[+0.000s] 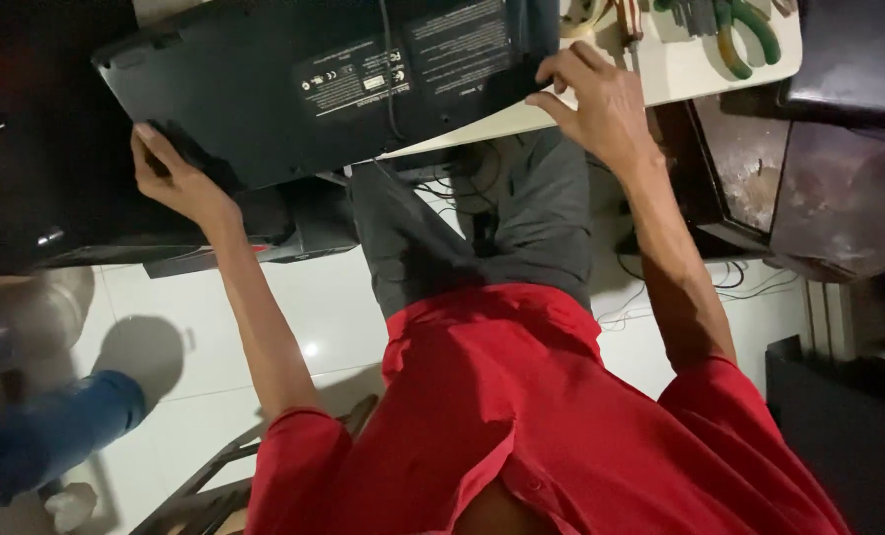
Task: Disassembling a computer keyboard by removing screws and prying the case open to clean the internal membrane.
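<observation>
Head view. Item: black keyboard (pixel 304 89), turned underside up, white labels and a thin dark cable showing on its back; long axis runs left to right across the frame, slightly tilted, the left end nearer the person, the right end farther and lying over the edge of the white counter (pixel 680 69). Left hand (pixel 170 178): arm extended forward, fingers curled under and gripping the near-left corner of the keyboard. Right hand (pixel 596 99): arm extended, wrist bent, fingers spread and clasping the right end of the keyboard at the counter edge. Also present: green-handled pliers (pixel 750 40) on the counter, far right; grey trousers and red shirt (pixel 522 416) of the person below; white tiled floor (pixel 185 327); a blue-sleeved limb of another person (pixel 56 426) at near left.
</observation>
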